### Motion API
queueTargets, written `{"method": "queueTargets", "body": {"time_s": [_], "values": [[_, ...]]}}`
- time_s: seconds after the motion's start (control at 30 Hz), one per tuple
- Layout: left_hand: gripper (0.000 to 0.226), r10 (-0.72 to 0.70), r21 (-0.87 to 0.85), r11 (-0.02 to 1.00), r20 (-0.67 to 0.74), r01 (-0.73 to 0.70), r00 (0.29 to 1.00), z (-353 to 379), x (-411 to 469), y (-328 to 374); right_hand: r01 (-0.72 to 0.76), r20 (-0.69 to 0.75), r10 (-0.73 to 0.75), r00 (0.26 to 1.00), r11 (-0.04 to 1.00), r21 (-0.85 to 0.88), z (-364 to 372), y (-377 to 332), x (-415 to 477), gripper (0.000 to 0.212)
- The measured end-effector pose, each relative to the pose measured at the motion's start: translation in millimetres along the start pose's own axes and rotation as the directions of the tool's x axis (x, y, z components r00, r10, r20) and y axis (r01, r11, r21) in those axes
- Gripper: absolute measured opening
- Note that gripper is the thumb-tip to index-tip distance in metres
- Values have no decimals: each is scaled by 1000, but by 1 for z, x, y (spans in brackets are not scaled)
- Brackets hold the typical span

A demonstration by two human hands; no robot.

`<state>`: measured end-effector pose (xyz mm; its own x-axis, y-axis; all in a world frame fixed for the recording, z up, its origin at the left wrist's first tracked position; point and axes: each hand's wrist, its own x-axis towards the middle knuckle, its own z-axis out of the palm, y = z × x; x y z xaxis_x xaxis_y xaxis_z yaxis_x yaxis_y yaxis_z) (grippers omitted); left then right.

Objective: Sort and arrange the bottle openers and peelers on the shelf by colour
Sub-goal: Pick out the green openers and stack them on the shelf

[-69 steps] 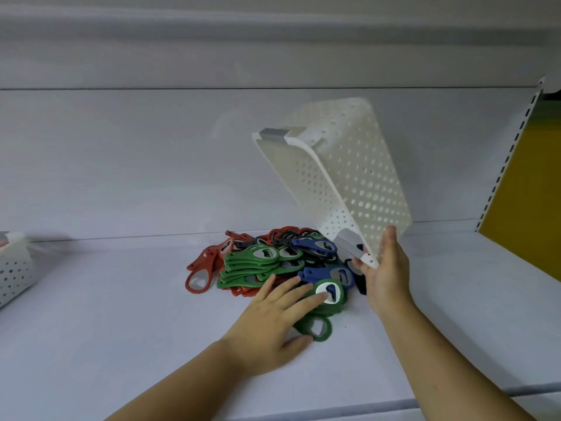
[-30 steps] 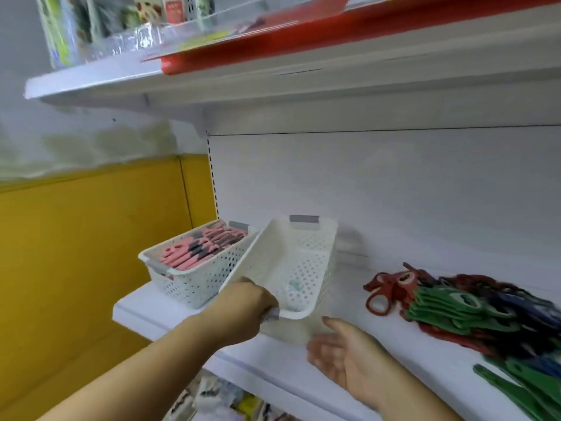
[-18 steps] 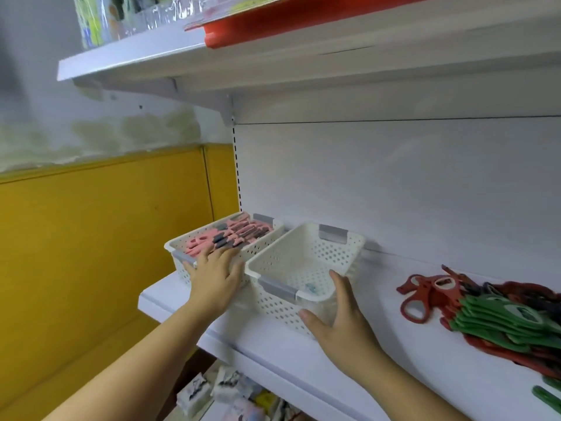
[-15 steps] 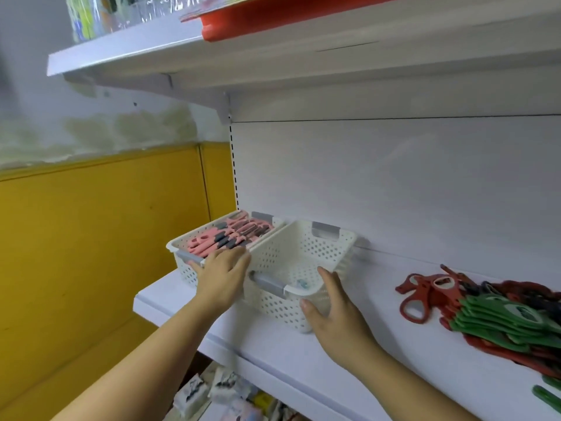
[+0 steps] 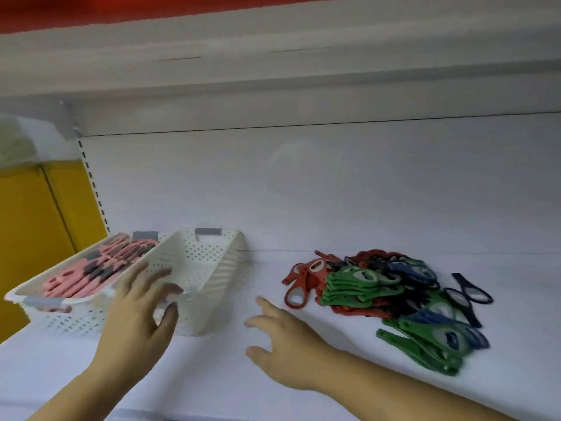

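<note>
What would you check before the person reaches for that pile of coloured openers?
1. The left hand and right hand hold nothing: ok.
2. The white basket stands upright on the shelf: ok.
3. The white basket is empty inside: cannot tell, the left hand hides part of it.
4. The pile of openers is sorted by colour: not ok, red, green and blue lie mixed.
5. The pink-filled basket sits apart from the pile: ok.

We log, on the shelf (image 5: 227, 375): left basket (image 5: 60, 323) with peelers (image 5: 91, 275) in it; right basket (image 5: 209, 287) touching beside it. Pile of openers (image 5: 385, 293) well apart, rightward. Our left hand (image 5: 136, 323) before the baskets, right hand (image 5: 288, 338) between basket and pile.
</note>
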<state>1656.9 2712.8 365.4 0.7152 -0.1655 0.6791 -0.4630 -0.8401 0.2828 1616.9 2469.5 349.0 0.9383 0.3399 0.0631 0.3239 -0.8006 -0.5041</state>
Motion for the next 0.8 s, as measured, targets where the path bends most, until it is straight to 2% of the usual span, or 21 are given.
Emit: {"method": "queueTargets", "body": {"time_s": [0.07, 0.13, 0.2, 0.27, 0.33, 0.37, 0.4, 0.47, 0.5, 0.53, 0.6, 0.67, 0.8], "values": [[23, 156, -146, 979, 114, -139, 981, 11, -8, 41, 22, -95, -21, 995, 1000, 5, -9, 28, -34, 38], [17, 194, -264, 957, 260, -123, 946, 27, -14, 76, 45, -226, -46, 973, 999, -9, -19, 56, -64, 29], [23, 189, -333, 941, 377, -58, 907, 46, -21, 109, 8, -353, -13, 935, 1000, -16, -33, 87, -91, 30], [28, 257, -353, 930, 440, -97, 860, 69, -26, 138, -71, -503, 63, 862, 997, 2, -49, 125, -116, 31], [27, 305, -359, 923, 468, -137, 830, 91, -27, 165, -165, -636, 106, 764, 986, -34, -68, 164, -137, 22], [24, 329, -360, 918, 456, -166, 827, 101, -26, 178, -209, -657, 117, 744, 976, -63, -76, 179, -145, 22], [21, 377, -361, 903, 410, -232, 831, 113, -22, 189, -244, -634, 143, 760, 967, -73, -81, 192, -152, 28], [28, 479, -326, 862, 279, -388, 832, 139, -10, 208, -273, -471, 225, 853, 961, -35, -85, 204, -159, 53], [38, 496, -267, 862, 270, -431, 825, 151, -3, 216, -279, -375, 241, 895, 959, -50, -84, 206, -159, 66], [51, 466, -178, 885, 311, -431, 828, 162, 5, 221, -267, -298, 223, 928, 957, -114, -83, 206, -158, 76], [69, 322, -18, 939, 391, -343, 862, 179, 19, 223, -255, -214, 211, 954, 945, -206, -80, 207, -156, 82], [75, 180, -10, 981, 413, -193, 893, 193, 21, 213, -293, -231, 251, 940, 942, -165, -79, 211, -154, 80], [76, -36, 9, 999, 287, 35, 957, 193, 14, 200, -356, -341, 326, 882, 934, -28, -80, 218, -153, 67]]}}
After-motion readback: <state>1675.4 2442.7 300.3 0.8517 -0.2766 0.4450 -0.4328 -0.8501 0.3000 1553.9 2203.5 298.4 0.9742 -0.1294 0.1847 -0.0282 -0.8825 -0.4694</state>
